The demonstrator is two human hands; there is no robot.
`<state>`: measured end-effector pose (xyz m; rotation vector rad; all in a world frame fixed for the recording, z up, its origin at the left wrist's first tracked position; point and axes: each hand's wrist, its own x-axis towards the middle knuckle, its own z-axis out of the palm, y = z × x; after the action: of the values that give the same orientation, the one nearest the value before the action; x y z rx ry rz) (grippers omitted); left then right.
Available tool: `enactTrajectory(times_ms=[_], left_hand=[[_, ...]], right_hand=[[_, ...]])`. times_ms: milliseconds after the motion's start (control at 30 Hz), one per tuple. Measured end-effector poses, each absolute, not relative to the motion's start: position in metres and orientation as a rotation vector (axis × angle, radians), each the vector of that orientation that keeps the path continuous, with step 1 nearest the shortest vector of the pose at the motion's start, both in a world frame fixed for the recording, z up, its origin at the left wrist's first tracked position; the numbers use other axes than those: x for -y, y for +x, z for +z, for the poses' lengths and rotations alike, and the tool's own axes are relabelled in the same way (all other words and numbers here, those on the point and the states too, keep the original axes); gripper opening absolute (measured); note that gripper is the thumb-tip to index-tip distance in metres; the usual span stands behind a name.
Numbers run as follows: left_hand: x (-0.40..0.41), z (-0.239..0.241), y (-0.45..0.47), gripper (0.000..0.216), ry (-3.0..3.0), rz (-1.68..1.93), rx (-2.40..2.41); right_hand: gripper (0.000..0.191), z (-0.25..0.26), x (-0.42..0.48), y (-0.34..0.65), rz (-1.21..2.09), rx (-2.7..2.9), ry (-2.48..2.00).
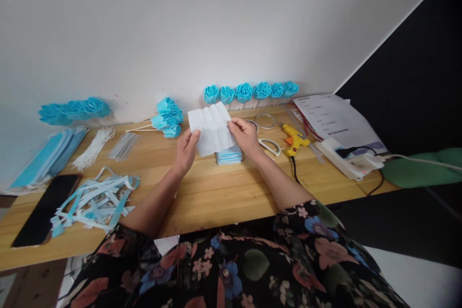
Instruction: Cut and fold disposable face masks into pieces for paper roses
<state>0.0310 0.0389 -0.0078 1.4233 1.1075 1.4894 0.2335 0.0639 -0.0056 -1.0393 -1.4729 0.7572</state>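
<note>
A thin white sheet [211,130] with fold creases is stretched between my two hands above the table. My left hand [187,148] pinches its left edge between thumb and fingers. On the opposite edge, my right hand [246,135] grips it the same way. Partly covered by the sheet, a stack of light blue folded pieces [230,156] lies on the table just below. White-handled scissors [270,146] rest beside my right wrist, partly hidden by it.
Blue handmade flowers [244,92] line the wall; more flowers [168,117] lie left. A yellow glue gun [296,139], power strip [348,159] and printed paper [335,118] are right. Face masks [50,156], cut strips [97,199], wires [123,147] and a phone [45,209] occupy the left.
</note>
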Motion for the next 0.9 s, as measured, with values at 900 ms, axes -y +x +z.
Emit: enactTrajectory(times_ms=[900], left_hand=[[-0.0462, -0.0088, 0.0312, 0.039, 1.376, 1.393, -0.985]], right_hand=[[0.047, -0.0026, -0.0638, 0.2345, 0.749, 1.465, -1.026]])
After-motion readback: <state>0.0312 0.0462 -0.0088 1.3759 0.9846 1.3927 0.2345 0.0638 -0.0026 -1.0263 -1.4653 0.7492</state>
